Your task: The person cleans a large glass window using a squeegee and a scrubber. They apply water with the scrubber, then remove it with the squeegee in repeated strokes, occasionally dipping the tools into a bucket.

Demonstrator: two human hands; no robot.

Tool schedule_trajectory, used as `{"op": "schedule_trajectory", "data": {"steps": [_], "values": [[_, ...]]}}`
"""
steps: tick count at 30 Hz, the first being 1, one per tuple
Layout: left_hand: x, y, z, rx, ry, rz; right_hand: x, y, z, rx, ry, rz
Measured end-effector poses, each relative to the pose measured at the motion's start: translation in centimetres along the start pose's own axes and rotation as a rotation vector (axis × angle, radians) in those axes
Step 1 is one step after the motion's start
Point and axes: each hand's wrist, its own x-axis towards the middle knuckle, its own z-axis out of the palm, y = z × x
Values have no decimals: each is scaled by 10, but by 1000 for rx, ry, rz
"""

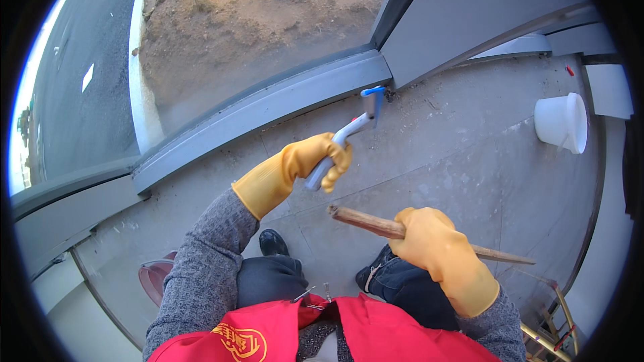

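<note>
My left hand (314, 161), in a yellow rubber glove, grips the grey-white handle of a hand scraper (371, 105). The scraper's blurred head, with a blue edge, points away from me near the corner where the metal sill meets a grey panel. My right hand (435, 246), gloved the same way, is closed around a wooden stick (365, 221). One blunt end of the stick points left, below the scraper's handle; the thinner end (508, 255) shows past my right wrist. The two tools are apart. Below them lies the grey tiled floor (402, 171).
A grey metal window sill (261, 115) runs ahead, with bare soil (261, 15) beyond. A large grey panel (483, 5) rises at upper right. A white bucket (551, 120) is at right, a reddish bucket (151, 281) at left, and a stepladder (566, 311) at lower right.
</note>
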Motion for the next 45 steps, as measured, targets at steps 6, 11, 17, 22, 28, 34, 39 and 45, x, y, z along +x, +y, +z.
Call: {"op": "schedule_trajectory", "data": {"steps": [6, 11, 17, 22, 28, 34, 39, 45], "values": [[-104, -54, 40, -393, 267, -136, -4, 5, 48, -160, -268, -73], [-159, -100, 128, -749, 706, -98, -34, 11, 117, -251, -173, -45], [-295, -127, 280, -1039, 858, 235, -196, -4, 122, -252, -87, -221], [-420, -105, 408, -1180, 898, 681, -346, -81, 37, -124, -213, -353], [-545, -92, 570, -1268, 1205, 1429, -490, -201, -3, -197, -326, -636], [-657, -142, 694, -1246, 1705, 1916, -601, -286, 51, -419, -418, -953], [-715, -212, 754, -1187, 2022, 2033, -677, -344, 140, -637, -507, -1155], [-796, -351, 802, -955, 2299, 1895, -770, -413, 301, -792, -597, -1275]]}}
